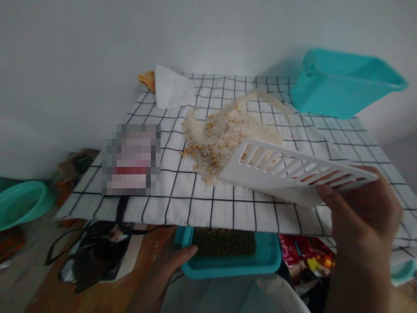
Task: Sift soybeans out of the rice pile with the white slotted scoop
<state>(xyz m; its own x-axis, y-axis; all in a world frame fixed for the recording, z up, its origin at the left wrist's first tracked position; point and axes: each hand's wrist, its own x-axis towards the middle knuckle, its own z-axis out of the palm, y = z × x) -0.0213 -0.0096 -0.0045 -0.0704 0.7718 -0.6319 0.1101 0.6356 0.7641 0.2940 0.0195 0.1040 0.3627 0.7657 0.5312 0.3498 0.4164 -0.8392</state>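
Note:
My right hand [368,213] grips one end of a white plastic panel with a row of slots [276,182]. The panel's far end reaches the near side of a spread pile of pale, rice-like grains [234,121] mixed with yellow kernels [211,150]. Below the table's front edge, my left hand [177,256] is closed on the left side of a teal bin [231,271], its thumb over the rim. Small dark greenish beans [224,242] lie inside that bin, and the table edge hides its far part.
A checked cloth [195,204] covers the table. Another teal bin [329,93] stands at the back right. White paper [174,89] lies at the back left, with a blurred-out item [132,161] nearer. A green basin [26,202] is at the far left, below table height.

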